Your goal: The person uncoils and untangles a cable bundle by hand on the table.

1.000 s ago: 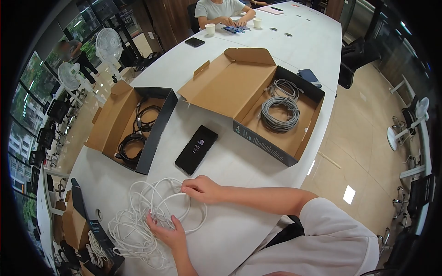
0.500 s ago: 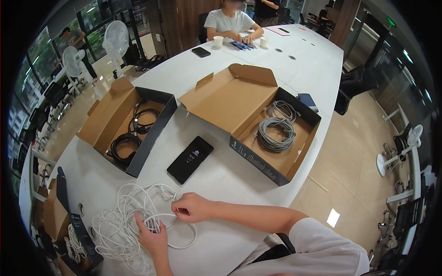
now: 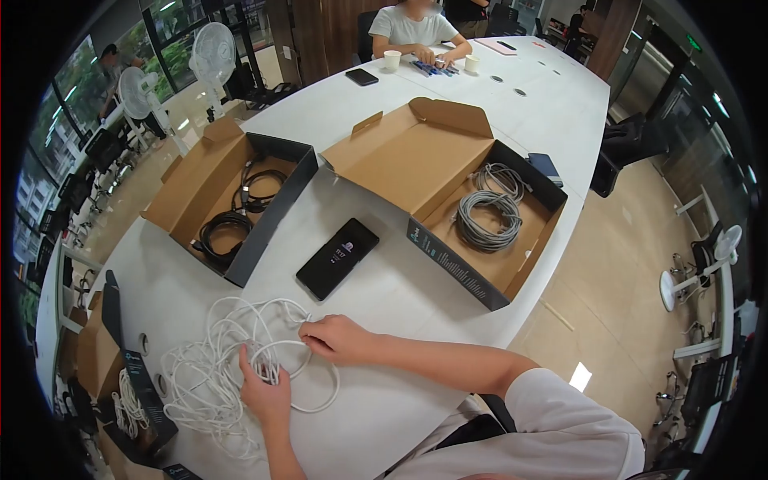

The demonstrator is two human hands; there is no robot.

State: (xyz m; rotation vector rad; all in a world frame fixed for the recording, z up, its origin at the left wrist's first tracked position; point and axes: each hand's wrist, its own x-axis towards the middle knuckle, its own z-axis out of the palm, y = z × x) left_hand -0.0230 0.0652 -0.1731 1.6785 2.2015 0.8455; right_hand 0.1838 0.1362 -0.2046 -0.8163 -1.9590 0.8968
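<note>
A loose tangle of white cable (image 3: pixel 196 376) lies on the near left part of the white table (image 3: pixel 400 320). My left hand (image 3: pixel 266 388) is wrapped round several strands at the tangle's right side. My right hand (image 3: pixel 332 338) is closed in a pinch on the white cable at the upper right, where a loop hangs down toward the table's near edge. Just beyond my hands a black phone (image 3: pixel 338 258) lies face up with its screen lit.
An open box (image 3: pixel 276 216) holds black cables; another (image 3: pixel 460 276) holds coiled grey cables. A third box (image 3: pixel 148 400) with white cable stands at lower left. A blue notebook (image 3: pixel 544 169) lies behind. Across the table, a person (image 3: pixel 412 30) handles blue items between two cups.
The camera view has shifted. My left hand has closed from a more open pose round the white strands. My right hand stays on the cable, and the boxes stay in place.
</note>
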